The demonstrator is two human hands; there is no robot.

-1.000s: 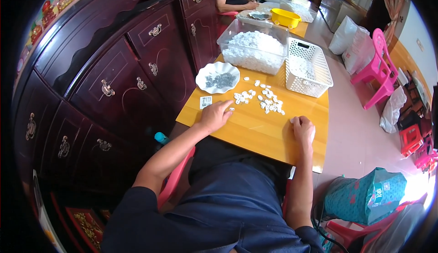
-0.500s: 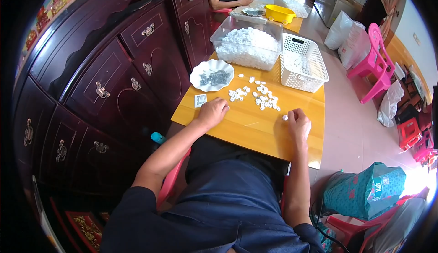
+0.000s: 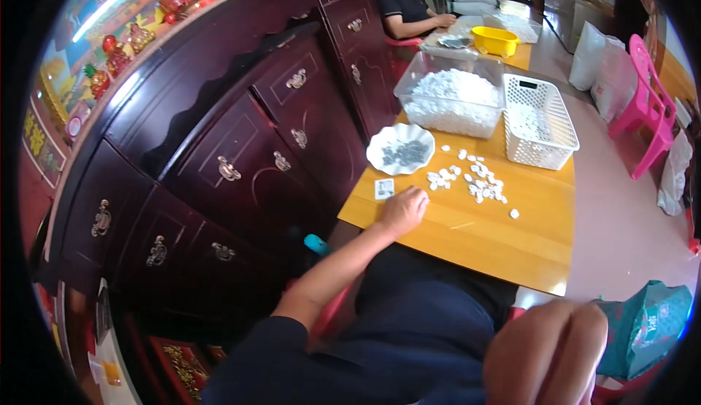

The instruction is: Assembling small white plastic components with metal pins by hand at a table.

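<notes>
L hand (image 3: 404,212) is rested on the yellow-brown wooden tabletop (image 3: 511,248) nr its front edge, fingers curled in; a speck of white is seen by the fingertips, but whether anything is gripped can't be told. R hand is out of view; only the bent R arm (image 3: 548,354) is shown, lower right, so that hand's state & contents can't be told.

Small roundish white pieces (image 3: 487,186) are scattered in loose clusters mid-table, just right of & beyond L hand; a lone white piece (image 3: 514,214) is set apart, nearer the front. By L hand, a small white square printed card (image 3: 384,189) is laid flat. Behind it is placed a white scalloped dish (image 3: 401,132) w/ dark grey bits (image 3: 405,153) inside. Farther back, a clear rectangular plastic bin (image 3: 461,59) is heaped w/ white pcs, & a white perforated plastic basket (image 3: 544,155) is stood alongside, right.
</notes>
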